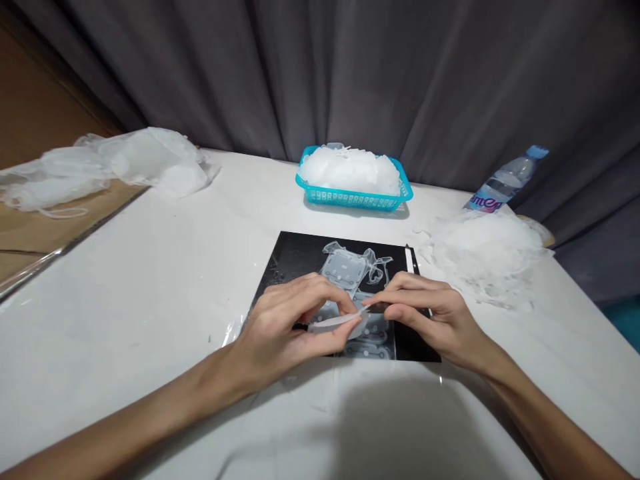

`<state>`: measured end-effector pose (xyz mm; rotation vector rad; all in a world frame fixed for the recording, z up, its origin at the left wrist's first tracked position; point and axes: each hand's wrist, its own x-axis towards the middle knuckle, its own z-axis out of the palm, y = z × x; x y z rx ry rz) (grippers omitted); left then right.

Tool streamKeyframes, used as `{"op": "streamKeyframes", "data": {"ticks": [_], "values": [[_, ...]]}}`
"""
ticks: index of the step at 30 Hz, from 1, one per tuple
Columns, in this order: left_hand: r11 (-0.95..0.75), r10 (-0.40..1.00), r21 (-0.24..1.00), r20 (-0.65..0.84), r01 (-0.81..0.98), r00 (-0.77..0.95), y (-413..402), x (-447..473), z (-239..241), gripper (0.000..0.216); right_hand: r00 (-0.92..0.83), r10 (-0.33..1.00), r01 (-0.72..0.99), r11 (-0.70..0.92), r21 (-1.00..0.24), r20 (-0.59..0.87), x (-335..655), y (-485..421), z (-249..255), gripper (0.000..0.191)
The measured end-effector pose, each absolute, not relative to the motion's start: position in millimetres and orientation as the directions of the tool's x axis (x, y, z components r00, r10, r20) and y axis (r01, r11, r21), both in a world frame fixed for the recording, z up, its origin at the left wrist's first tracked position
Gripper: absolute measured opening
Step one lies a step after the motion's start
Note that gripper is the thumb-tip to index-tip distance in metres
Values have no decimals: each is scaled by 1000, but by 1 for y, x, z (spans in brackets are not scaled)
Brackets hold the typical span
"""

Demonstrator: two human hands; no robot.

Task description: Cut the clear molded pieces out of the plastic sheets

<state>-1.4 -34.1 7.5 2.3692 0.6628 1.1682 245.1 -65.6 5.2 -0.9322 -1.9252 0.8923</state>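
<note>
My left hand [293, 320] is closed round a thin, clear flat plastic piece [335, 323], holding it edge-on over a black mat [300, 257]. My right hand [425, 313] pinches a small strip at the tip of that piece, with a dark slim tool partly hidden under its fingers. More clear plastic pieces [345, 270] with small holes lie on the mat just beyond my hands.
A turquoise basket [355, 198] heaped with clear plastic stands at the back. A pile of clear scraps [483, 257] lies at the right, a water bottle [505, 183] behind it. Crumpled clear bags [145, 160] lie at the left. A white pen-like stick [410, 260] rests on the mat's right edge.
</note>
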Motion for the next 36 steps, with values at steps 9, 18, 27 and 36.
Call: {"op": "streamKeyframes", "data": {"ticks": [9, 18, 27, 36], "values": [[-783, 586, 584, 577, 215, 569, -35, 1, 8, 12, -475, 746, 401, 656, -640, 467, 247, -67, 8, 32], [-784, 579, 584, 567, 210, 586, -33, 0, 8, 10, -499, 734, 408, 667, -623, 460, 247, -66, 9, 28], [-752, 619, 612, 529, 245, 580, -34, -2, 2, 21, -485, 738, 438, 670, -600, 469, 248, -67, 11, 26], [-520, 773, 790, 274, 324, 573, -27, -4, 0, 19, -58, 890, 782, 323, -533, 453, 289, -33, -16, 35]]}}
